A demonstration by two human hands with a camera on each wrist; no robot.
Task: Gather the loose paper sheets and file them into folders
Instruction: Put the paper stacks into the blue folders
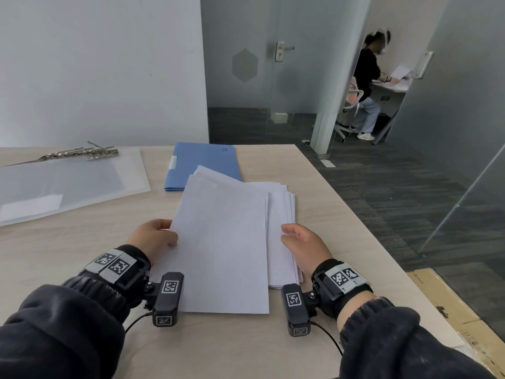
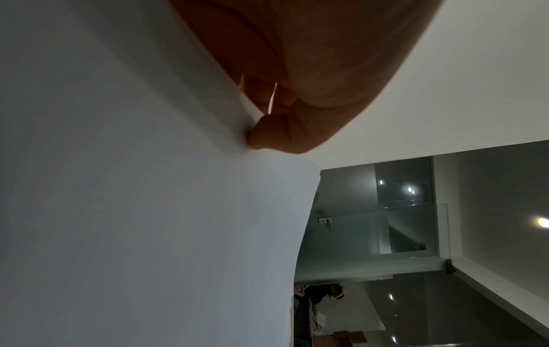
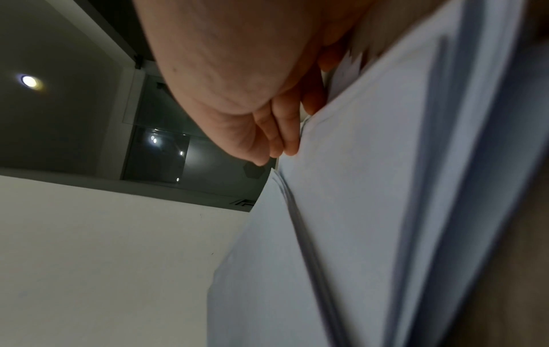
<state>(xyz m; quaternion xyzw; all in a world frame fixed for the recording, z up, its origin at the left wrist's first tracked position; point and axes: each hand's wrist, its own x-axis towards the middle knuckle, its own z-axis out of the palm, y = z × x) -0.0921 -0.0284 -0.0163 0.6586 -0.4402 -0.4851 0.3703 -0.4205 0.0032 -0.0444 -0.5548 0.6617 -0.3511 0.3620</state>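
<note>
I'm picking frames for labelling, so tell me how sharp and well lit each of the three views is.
Head view: evenly lit and sharp, edges bowed by the wide lens, with the white paper sheets crisp. Left wrist view: dim, the left hand shadowed orange-brown and soft. Right wrist view: dim, sheet edges smeared at right, the right hand soft, and a round ceiling light flaring.

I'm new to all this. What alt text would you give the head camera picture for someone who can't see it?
Two hands hold a stack of white paper sheets on a light wooden table: the left hand grips its left edge, the right hand rests against its right side. Behind lie a closed blue folder and an open clear folder with a metal clip.
</note>
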